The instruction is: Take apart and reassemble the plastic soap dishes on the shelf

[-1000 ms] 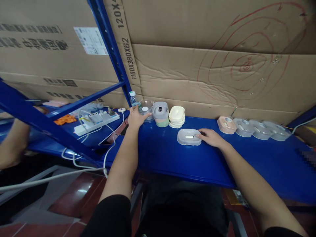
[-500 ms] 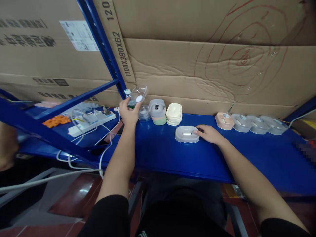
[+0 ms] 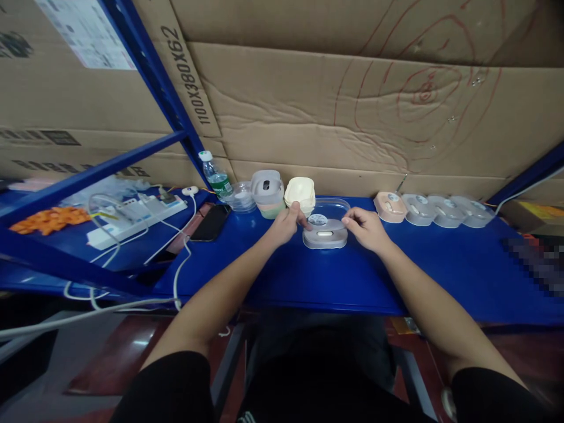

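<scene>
A clear plastic lid [image 3: 331, 207] with a round label is held tilted above a grey oval box [image 3: 326, 238]. My left hand [image 3: 288, 224] grips the lid's left side, and my right hand [image 3: 365, 228] pinches its right edge. Through the lid a pale elongated piece shows in the middle of the box, which rests on the blue shelf. Just behind my left hand is a stack of cream trays [image 3: 300, 192]. Left of that stand stacked grey and green boxes [image 3: 268, 191] and a pile of clear lids [image 3: 242, 198].
A water bottle [image 3: 217, 176] and a phone [image 3: 211, 222] are at the left, near a white power strip [image 3: 136, 222] with loose cables. At the right, a pink lidded box [image 3: 390, 207] and several grey lidded boxes [image 3: 447, 211] line up before the cardboard wall.
My left hand has carried the clear lid rightward from beside the bottle to above the grey box. My right hand has shifted from the box's edge to the lid. The view has turned slightly.
</scene>
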{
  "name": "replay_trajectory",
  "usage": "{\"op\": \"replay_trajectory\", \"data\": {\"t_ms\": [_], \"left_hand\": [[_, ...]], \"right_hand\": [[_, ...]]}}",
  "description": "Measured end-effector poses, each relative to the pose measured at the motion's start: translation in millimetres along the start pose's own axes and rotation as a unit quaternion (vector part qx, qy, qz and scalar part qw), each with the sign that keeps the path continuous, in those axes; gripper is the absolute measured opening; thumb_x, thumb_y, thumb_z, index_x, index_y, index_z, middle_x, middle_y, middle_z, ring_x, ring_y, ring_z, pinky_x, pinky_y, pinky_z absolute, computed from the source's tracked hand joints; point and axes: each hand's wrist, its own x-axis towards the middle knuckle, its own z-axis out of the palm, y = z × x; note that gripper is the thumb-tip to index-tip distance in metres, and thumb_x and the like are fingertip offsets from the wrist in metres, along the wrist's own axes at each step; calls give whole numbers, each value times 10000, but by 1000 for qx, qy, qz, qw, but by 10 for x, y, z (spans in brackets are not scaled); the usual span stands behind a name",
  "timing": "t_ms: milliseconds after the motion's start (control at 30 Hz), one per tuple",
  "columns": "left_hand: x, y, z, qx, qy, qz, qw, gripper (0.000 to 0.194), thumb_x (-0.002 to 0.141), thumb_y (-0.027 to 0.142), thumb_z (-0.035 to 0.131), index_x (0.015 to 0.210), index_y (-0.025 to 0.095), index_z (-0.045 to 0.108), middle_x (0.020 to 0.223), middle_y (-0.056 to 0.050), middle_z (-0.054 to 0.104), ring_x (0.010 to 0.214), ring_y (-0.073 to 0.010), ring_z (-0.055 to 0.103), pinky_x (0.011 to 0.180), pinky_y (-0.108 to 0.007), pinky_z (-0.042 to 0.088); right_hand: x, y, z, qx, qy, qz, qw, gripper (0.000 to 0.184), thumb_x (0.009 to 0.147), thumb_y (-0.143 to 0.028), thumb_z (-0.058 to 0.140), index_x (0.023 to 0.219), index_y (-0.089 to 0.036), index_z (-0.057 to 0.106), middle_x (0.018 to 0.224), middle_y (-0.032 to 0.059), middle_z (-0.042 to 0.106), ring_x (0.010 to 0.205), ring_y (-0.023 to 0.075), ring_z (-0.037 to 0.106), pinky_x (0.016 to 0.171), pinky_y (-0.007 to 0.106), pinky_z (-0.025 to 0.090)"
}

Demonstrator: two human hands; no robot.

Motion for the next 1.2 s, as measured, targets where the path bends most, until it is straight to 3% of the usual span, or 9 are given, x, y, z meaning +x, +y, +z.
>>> {"op": "replay_trajectory", "data": {"t_ms": [67,167,300,433,533,633,967,1200], "left_hand": [[-16,11,40,-2,-4,-11,1000,745,996,770,247,941,159,669,736,-94,751,604,-172,666,608,-300,506],[-50,35,34,28,-21,-14,999,631,1001,676,450,1309,141,583,704,-29,737,704,-201,734,717,-314,540],[-88,39,28,72,-97,-24,992,666,1041,566,456,1542,130,409,618,15,712,714,-217,744,767,-333,536],[-89,20,33,84,-136,-25,987,597,1052,573,413,1454,142,508,596,8,706,683,-207,735,741,-317,527],[-79,15,32,108,-165,-39,980,533,1045,586,399,1258,151,620,581,-1,694,631,-193,716,683,-297,511],[-71,3,37,135,-178,-54,973,501,1042,584,386,1157,165,634,586,-6,699,632,-188,716,678,-290,503],[-51,-14,129,228,-103,-69,966,530,1060,580,288,1002,200,653,641,-4,724,696,-189,715,724,-300,489],[-49,63,191,323,-53,-85,941,554,1068,592,259,976,211,650,838,-89,771,903,-262,733,840,-362,497]], "right_hand": [[21,26,1,15,-6,25,1000,475,950,-616,547,715,-212,635,704,46,686,700,201,620,699,317,460],[71,120,9,57,-43,80,994,493,948,-589,537,648,-206,620,645,36,670,641,186,598,663,306,428],[114,225,11,71,-101,157,980,506,936,-598,524,624,-208,607,545,0,587,544,160,517,608,300,382],[125,276,9,14,-123,150,981,567,956,-614,460,553,-219,514,528,-2,527,553,159,485,594,308,335],[135,309,17,-53,-158,159,973,568,972,-599,426,567,-217,539,571,19,580,583,176,524,598,313,333],[148,345,28,-114,-176,155,965,559,981,-586,416,602,-214,591,645,45,655,627,193,571,606,313,342],[157,449,67,-118,-161,162,966,668,1019,-661,333,589,-217,584,648,72,680,631,206,618,627,316,385],[152,485,69,-139,-134,166,967,730,1013,-724,277,574,-223,574,637,95,674,671,243,665,660,343,449]]}}
